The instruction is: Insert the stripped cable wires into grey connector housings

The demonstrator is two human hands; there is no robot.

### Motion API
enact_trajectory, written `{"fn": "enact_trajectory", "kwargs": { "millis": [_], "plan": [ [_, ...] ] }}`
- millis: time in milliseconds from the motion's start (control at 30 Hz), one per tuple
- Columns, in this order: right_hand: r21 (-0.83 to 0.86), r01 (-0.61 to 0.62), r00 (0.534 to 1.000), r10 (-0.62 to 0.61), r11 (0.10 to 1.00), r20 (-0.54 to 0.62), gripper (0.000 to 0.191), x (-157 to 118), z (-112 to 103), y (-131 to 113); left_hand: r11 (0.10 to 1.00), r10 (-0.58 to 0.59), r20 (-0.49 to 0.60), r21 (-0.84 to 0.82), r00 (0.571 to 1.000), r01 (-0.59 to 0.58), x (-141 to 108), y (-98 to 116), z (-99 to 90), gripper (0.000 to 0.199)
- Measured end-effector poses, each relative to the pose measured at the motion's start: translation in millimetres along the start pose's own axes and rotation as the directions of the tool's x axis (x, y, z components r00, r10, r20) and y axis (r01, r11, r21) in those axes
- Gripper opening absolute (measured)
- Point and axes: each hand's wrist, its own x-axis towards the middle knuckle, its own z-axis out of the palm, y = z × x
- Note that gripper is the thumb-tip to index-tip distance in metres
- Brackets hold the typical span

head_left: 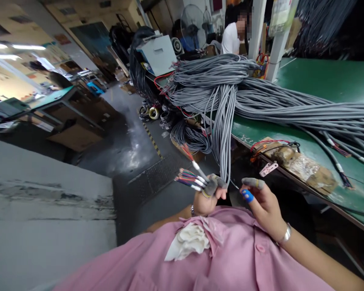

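My left hand (210, 193), with grey finger covers, is closed around several grey cables near my chest. Their stripped ends, coloured wires (186, 176) with white bands, stick out to the left; one end with red wires (188, 152) points upward. From this hand the grey cables (226, 129) run up to the big bundle on the bench. My right hand (259, 201) is just to the right, a grey cover on the index finger and blue tape on the thumb. Thumb and index finger pinch the tip of a thin, pale strand (235, 184).
A large pile of grey cables (291, 103) lies across the green bench (318, 76). Along its edge sits a taped cardboard block (300, 163) with a pink clip (268, 169). Coiled cables (189, 135) rest below. A co-worker (230, 38) is behind the bench; a grey wall (48, 202) stands left.
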Motion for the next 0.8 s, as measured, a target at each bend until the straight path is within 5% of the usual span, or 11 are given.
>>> {"fn": "enact_trajectory", "kwargs": {
  "millis": [200, 400, 667, 800],
  "plan": [
    [-0.286, 0.159, 0.974, -0.103, 0.945, 0.200, 0.031, 10.3, 13.8, 28.8, 0.986, 0.036, -0.031, -0.160, 0.999, -0.040, 1.3, 10.7, 16.5, 0.034],
    [-0.480, 0.327, 0.934, -0.202, 0.814, 0.293, 0.023, 14.0, 14.4, 39.2, 0.999, 0.037, -0.077, -0.037, 0.996, -0.040, -0.3, 7.8, 15.9, 0.032],
    [-0.517, 0.378, 0.920, -0.247, 0.768, 0.306, 0.023, 22.5, 27.5, 42.8, 0.999, 0.042, -0.105, -0.023, 0.994, -0.045, 0.2, 12.7, 33.4, 0.035],
    [-0.499, 0.433, 0.893, -0.285, 0.751, 0.348, 0.017, 28.4, 19.1, 43.0, 0.992, 0.007, -0.089, 0.124, 0.996, 0.004, -0.9, 10.3, 28.3, 0.037]
  ]
}}
